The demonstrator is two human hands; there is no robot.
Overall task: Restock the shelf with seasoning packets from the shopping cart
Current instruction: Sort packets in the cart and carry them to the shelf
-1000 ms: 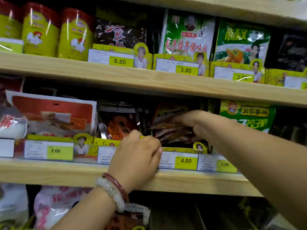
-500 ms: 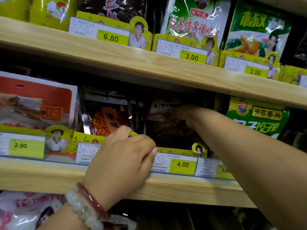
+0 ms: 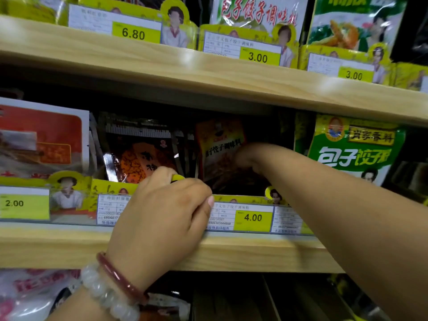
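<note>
While the left hand (image 3: 159, 218) pinches the 4.00 price tag (image 3: 252, 217) strip, the right hand (image 3: 245, 156) grips orange packets (image 3: 220, 144) behind it; they should be seated upright.

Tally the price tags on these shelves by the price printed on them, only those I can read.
6.80 tag: 1
3.00 tags: 2
2.00 tag: 1
4.00 tag: 1
Total: 5
Other tags' prices are hidden by the left hand, hidden by the right arm, or cut off.
</note>
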